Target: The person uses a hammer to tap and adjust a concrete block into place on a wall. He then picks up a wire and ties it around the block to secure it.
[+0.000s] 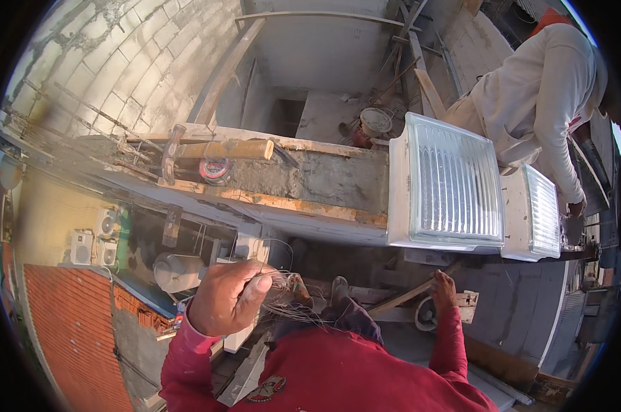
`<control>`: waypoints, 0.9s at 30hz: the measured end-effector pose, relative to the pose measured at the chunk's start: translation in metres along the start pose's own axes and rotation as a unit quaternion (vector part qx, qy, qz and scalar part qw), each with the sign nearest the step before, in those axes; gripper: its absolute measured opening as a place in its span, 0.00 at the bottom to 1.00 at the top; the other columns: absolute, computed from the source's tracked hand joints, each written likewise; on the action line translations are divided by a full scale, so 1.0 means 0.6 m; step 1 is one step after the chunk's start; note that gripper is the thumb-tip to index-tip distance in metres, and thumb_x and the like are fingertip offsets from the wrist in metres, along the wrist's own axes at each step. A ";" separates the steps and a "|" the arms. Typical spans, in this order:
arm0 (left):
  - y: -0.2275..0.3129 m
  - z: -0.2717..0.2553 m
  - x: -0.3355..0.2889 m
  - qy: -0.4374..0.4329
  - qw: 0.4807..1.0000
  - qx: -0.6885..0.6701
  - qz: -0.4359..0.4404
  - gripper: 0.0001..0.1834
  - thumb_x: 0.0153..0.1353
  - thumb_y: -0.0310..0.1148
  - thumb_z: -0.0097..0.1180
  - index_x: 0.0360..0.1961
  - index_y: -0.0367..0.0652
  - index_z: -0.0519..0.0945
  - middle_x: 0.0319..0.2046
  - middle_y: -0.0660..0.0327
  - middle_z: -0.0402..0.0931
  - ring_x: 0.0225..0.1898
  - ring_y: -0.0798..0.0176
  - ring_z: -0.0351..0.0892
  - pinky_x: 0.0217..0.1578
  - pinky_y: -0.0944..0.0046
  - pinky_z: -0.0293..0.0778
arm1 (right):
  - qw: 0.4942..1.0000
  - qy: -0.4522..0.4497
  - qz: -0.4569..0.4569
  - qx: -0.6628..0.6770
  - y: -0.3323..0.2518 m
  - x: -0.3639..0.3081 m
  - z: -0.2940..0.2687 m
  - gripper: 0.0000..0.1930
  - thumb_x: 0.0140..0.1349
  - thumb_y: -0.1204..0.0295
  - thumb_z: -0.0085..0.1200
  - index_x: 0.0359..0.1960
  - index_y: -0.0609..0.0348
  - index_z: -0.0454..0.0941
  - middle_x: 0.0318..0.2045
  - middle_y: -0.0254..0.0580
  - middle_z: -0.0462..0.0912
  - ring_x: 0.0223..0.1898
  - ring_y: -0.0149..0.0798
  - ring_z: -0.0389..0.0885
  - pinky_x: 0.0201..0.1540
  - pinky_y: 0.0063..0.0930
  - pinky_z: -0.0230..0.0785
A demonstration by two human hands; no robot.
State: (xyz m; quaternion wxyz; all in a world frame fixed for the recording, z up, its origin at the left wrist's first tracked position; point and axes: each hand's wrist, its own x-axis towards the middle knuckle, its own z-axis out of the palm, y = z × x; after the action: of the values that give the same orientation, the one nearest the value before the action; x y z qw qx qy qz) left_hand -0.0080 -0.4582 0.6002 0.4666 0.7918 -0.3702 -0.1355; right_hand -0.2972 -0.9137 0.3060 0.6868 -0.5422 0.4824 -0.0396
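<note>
My left hand [231,298] is closed, thumb against the fingers, on a loose tangle of thin wire [293,302]. Loops and strands of it spread out in front of my red shirt. Farther right, my right hand [444,290] is raised with its fingers closed together beside a wooden strip [405,296]. Whether it grips the strip or a strand of wire cannot be made out. Ahead of both hands runs a wall top with wet-looking mortar [324,180]. On it lie a hammer [214,150] with a wooden handle and a red tape measure [216,170].
Two ribbed glass blocks [455,185] [543,213] stand on the wall at right. Beyond them a co-worker in a light top [530,89] bends over. A bucket [376,121] sits in the room below. Rebar rods [97,110] jut out at left. Below lies a tiled roof [70,336].
</note>
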 end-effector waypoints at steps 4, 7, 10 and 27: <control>0.100 -0.037 0.123 0.044 0.999 -0.011 0.004 0.22 0.75 0.44 0.48 0.36 0.33 0.81 0.26 0.57 0.77 0.29 0.64 0.75 0.36 0.61 0.72 | 0.998 -0.046 -0.035 0.026 0.018 0.012 -0.007 0.15 0.74 0.55 0.51 0.38 0.53 0.77 0.20 0.19 0.63 0.17 0.18 0.60 0.17 0.16 0.53; 0.113 -0.042 0.240 0.025 1.000 -0.005 0.013 0.27 0.73 0.53 0.48 0.33 0.38 0.81 0.17 0.74 0.53 0.20 0.77 0.51 0.23 0.70 0.52 | 0.997 -0.054 -0.050 0.026 0.035 0.011 -0.041 0.16 0.74 0.54 0.50 0.38 0.54 0.77 0.21 0.21 0.64 0.18 0.19 0.61 0.17 0.17 0.53; 0.098 -0.029 0.341 0.015 0.998 0.064 0.023 0.27 0.73 0.53 0.47 0.34 0.38 0.82 0.17 0.76 0.51 0.19 0.77 0.50 0.22 0.70 0.51 | 0.995 -0.034 -0.010 0.091 0.053 0.008 -0.062 0.16 0.74 0.54 0.49 0.39 0.55 0.77 0.20 0.20 0.62 0.17 0.19 0.60 0.17 0.17 0.53; -0.074 0.090 0.539 0.051 0.925 0.369 -0.081 0.54 0.61 0.78 0.40 0.61 0.32 0.76 0.50 0.49 0.79 0.48 0.60 0.80 0.49 0.59 0.75 | 0.973 0.157 0.005 0.170 0.152 -0.067 -0.297 0.15 0.73 0.55 0.50 0.42 0.53 0.76 0.22 0.20 0.62 0.18 0.19 0.58 0.17 0.15 0.50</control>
State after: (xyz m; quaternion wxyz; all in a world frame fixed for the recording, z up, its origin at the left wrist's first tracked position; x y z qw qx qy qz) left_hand 0.2055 -0.7102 0.5766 0.1471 0.9410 -0.3043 0.0134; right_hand -0.4870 -0.9794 0.2692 0.6847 -0.4020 0.5732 -0.2023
